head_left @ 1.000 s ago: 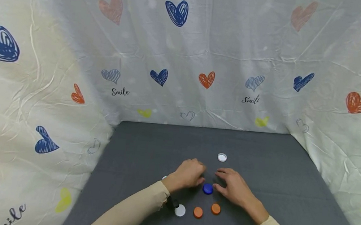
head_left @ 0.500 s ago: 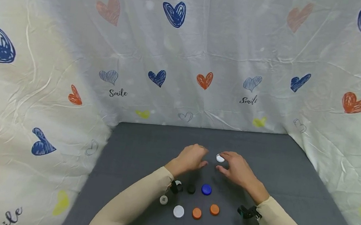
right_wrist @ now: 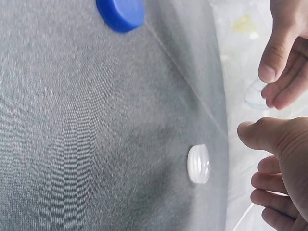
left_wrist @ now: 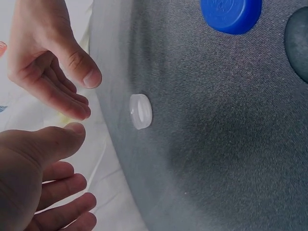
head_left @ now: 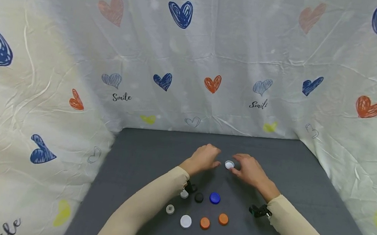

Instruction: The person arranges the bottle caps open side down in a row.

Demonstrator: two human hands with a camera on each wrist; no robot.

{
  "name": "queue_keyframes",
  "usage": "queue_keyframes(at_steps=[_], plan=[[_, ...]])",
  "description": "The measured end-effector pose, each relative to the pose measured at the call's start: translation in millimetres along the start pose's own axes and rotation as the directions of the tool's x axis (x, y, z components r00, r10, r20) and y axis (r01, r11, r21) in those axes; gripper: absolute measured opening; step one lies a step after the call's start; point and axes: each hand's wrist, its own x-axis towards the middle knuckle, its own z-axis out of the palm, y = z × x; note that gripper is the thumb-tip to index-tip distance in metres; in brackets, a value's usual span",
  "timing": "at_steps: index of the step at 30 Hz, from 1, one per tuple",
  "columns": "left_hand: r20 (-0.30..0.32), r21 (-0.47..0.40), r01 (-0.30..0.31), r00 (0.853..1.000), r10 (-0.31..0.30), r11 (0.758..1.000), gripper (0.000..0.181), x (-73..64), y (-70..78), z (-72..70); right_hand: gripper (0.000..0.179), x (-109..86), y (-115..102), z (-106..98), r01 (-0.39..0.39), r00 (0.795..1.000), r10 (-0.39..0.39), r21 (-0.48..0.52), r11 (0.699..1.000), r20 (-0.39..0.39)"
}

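Note:
A small white bottle cap lies on the grey table, hollow side up, between my two hands in the head view. My left hand hovers to its left, fingers loosely bent and holding nothing. On the cap's right is my right hand, thumb and fingers spread apart, also with nothing in its grasp. Both wrist views show the white cap apart from the fingers, resting on the cloth. A blue cap sits nearer to me than both hands.
Nearer to me lie a black cap, two orange caps, a large white cap, a small pale cap and another white cap beside the left wrist camera. A heart-printed curtain surrounds the grey tabletop.
Both hands have moved forward, away from beside the blue cap, to either side of the far white cap. The black cap and pale caps under the left arm have come into sight.

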Motion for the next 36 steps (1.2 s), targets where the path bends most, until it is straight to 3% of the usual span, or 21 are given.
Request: queue_keyframes(at_steps=[11,28,36], plan=[[0.026,-0.004,-0.003,1.000,0.003,1.000,0.035,21.9,5.7,23.6,0.051,2.7,14.9,10.1,-0.052,0.997,0.052,0.002,0.999,0.060],[0.114,-0.051,0.052,0.992,-0.046,0.997,0.019,36.5,14.5,51.3,0.036,6.6,27.6,25.6,-0.074,0.992,0.073,0.012,0.997,0.104],[0.145,-0.009,0.083,0.986,-0.081,0.996,0.021,43.5,16.0,60.3,0.029,8.0,30.4,34.5,-0.094,0.988,0.093,0.008,0.996,0.124]])
